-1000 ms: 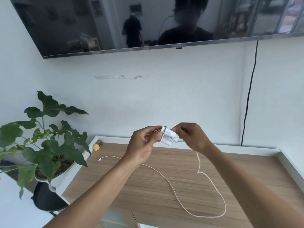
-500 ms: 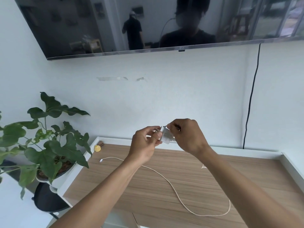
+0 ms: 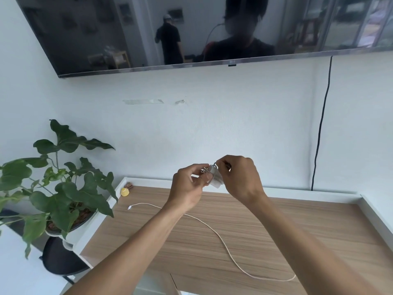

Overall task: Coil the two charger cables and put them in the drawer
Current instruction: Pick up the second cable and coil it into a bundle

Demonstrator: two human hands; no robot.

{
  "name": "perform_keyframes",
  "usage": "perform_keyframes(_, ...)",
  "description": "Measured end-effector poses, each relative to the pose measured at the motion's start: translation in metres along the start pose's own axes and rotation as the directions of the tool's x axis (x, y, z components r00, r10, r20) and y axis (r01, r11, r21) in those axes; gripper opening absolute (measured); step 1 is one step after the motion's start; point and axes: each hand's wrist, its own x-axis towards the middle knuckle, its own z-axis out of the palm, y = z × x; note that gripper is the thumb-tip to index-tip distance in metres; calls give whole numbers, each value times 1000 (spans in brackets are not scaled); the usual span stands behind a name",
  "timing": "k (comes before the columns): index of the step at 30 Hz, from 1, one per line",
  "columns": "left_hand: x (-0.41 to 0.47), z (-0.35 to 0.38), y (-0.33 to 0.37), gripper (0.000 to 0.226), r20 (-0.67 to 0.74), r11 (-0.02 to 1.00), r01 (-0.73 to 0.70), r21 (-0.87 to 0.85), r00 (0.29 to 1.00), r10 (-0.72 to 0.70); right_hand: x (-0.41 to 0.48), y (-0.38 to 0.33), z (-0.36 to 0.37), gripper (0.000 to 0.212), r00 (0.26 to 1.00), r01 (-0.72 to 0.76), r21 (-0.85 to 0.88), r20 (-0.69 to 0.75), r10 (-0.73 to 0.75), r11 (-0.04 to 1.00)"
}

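Head view: both hands are raised above the counter [image 3: 276, 235], at about 12 o'clock from its middle. The left hand [image 3: 187, 188] pinches the white charger plug [image 3: 213, 177] with its fingers closed on it; the right hand [image 3: 238, 177] has its fingers closed on the plug's top edge, where the cable [image 3: 223, 243] starts. The rest of the cable trails across the wood, its free end at 9 o'clock near a yellow object [image 3: 124, 192]. Compared with a second ago, the right hand has risen over the plug, and the cable's loop at 5 o'clock lies flatter. A potted plant [image 3: 63, 188] stands at 9 o'clock.
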Motion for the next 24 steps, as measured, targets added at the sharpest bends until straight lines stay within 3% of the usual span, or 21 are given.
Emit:
perform_keyframes(2, 0, 2, -1, 14, -14, 999, 25, -34, 1000, -25, -5, 0, 3, 25, 1000, 25, -39, -1, -25, 999)
perform_keyframes(5, -2, 8, 4, 4, -32, 955, 140, -262, 988, -153, -18, -5, 8, 29, 992, 117, -95, -28, -121, 989)
perform_keyframes(9, 1, 10, 10, 20, -6, 865, 293, -408, 946, -323, -41, -6, 22, 20, 973, 191, -84, -116, -200, 978)
perform_keyframes(12, 0, 9, 11, 20, 30, 801, 367, -474, 915, -402, -53, 6, 34, 11, 971, 174, -61, -158, -182, 983)
perform_keyframes(17, -5, 10, 15, 16, 104, 694, 411, -591, 892, -440, -58, 23, 47, 8, 977, 123, 46, -181, -113, 991)
perform_keyframes(24, -10, 12, 10, 7, 80, 705, 414, -576, 887, -455, -62, 33, 52, 6, 967, 196, 145, -193, -166, 970)
